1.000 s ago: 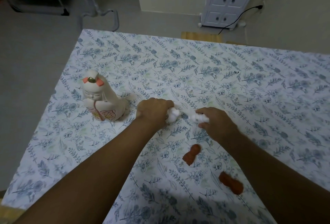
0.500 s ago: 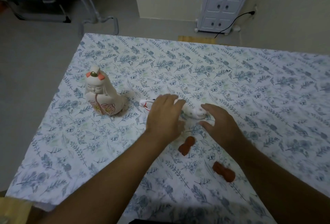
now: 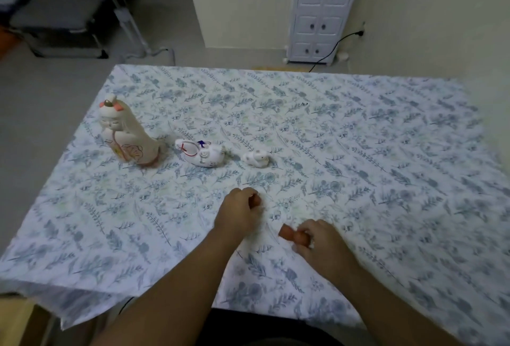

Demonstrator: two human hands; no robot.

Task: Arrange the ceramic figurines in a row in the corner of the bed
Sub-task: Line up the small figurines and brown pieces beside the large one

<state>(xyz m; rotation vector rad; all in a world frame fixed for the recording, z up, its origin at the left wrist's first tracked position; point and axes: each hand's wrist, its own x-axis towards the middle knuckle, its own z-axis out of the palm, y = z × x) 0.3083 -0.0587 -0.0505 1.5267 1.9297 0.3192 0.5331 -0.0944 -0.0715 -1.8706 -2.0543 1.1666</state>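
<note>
So from my remote feed, the bed with the blue leaf-print sheet filled most of the head view. Three white ceramic figurines stood in a line near its far-left corner: the tall doll figurine with the orange hair bits furthest left, then the white duck-shaped figurine with blue and red markings just beside it, then the small white rabbit figurine a little apart on the right.

Both hands were closer to me than that row. The left hand was clenched around a small orange-brown figurine; I could only see a sliver of it poking out past the fingers. The right hand was gripping the other orange-brown figurine, with one end sticking out to the left of the fingers. Couldn't tell if either piece was lifted off the sheet or still touching it, the picture was a bit blurry there.
</note>
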